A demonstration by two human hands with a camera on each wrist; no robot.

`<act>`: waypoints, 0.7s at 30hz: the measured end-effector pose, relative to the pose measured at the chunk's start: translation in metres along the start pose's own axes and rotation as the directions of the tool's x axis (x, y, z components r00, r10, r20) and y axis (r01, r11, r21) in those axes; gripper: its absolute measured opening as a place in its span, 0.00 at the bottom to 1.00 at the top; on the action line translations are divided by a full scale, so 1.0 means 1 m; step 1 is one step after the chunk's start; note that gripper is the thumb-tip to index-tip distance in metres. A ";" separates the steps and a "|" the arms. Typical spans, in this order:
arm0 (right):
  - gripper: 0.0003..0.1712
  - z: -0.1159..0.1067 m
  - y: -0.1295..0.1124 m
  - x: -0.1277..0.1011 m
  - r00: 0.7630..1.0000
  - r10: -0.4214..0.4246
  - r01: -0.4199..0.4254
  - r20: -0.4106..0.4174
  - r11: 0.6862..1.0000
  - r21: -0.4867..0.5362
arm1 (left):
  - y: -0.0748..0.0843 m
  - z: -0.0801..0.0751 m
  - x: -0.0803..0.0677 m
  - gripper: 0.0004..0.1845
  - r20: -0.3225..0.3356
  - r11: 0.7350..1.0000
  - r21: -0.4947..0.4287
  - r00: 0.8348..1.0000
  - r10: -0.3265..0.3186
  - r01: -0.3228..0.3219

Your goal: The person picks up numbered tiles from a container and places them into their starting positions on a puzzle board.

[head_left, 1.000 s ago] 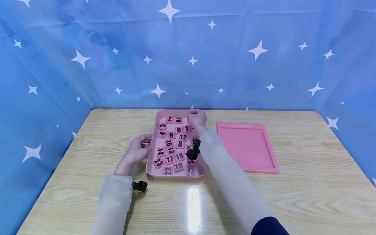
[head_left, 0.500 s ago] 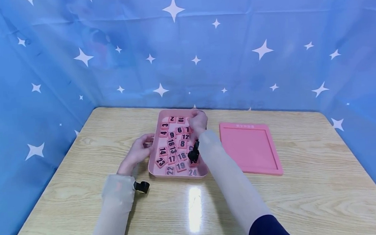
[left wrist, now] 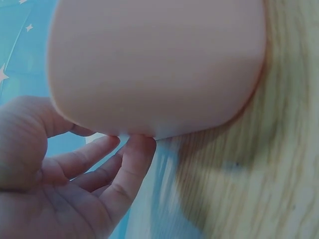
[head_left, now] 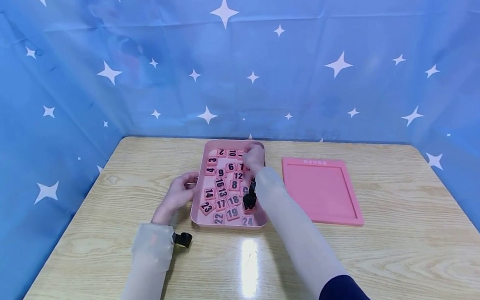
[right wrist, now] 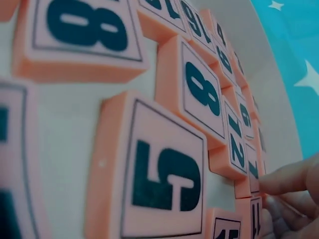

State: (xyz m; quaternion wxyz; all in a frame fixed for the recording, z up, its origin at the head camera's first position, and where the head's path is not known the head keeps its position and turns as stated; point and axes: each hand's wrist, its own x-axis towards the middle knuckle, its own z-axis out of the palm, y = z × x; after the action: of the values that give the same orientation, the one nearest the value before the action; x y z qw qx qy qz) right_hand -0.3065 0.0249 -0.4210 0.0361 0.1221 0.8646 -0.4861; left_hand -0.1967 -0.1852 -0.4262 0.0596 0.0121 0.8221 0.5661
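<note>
- Head view: from where I stand, a shallow pink tray (head_left: 230,226) sits in the middle of the frame, holding loose number tiles (head_left: 220,204), some turned sideways. A flat pink board (head_left: 321,191) lies right of it on the wooden table (head_left: 397,232).
- The left hand (head_left: 178,193) is at the tray's left side. The right hand (head_left: 255,159) reaches in at the upper right corner of the tray, bent inward; its fingertips are hidden here.
- Left wrist view: the tray's smooth wall fills the upper middle, and the left hand's fingers, at lower left, are loosely bent and a little apart, tips against it. The wall looks like thin, fairly stiff plastic, light and apt to slide on the table; a light touch at the side should steady it.
- Right wrist view: one finger at the lower right edge touches tile 7 (right wrist: 252,172); the others bunch beside tile 11 (right wrist: 255,221). I can't tell whether they pinch anything.
- Tile 5 (right wrist: 164,174), bottom centre, shows thick block sides. The tiles look light, hard and slick, not fragile. I'd take one by two opposite sides, where gaps admit fingertips; crowded ones I'd nudge apart first.
</note>
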 end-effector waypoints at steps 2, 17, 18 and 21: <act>0.14 0.000 0.000 0.001 1.000 0.013 -0.013 0.012 1.000 -0.005 | 0.000 0.000 0.000 0.26 -0.002 1.000 0.006 1.000 0.006 -0.006; 0.03 -0.003 -0.002 0.009 0.995 -0.016 0.034 0.103 0.983 -0.179 | 0.003 -0.001 -0.002 0.25 0.004 1.000 -0.007 1.000 0.023 -0.023; 0.02 -0.003 -0.003 0.008 0.994 -0.023 0.042 0.105 0.983 -0.179 | 0.002 -0.001 -0.001 0.25 0.004 1.000 -0.008 1.000 0.023 -0.023; 0.04 -0.005 -0.004 0.007 0.991 -0.082 0.102 0.109 0.977 -0.186 | -0.002 0.000 0.001 0.26 0.002 1.000 -0.002 1.000 0.020 -0.020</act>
State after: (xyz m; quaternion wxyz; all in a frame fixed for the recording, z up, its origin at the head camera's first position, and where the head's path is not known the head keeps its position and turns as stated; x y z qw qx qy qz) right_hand -0.3135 0.0282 -0.4164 0.0687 0.0532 0.9091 -0.4074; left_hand -0.1975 -0.1860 -0.4282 0.0549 0.0211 0.8212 0.5676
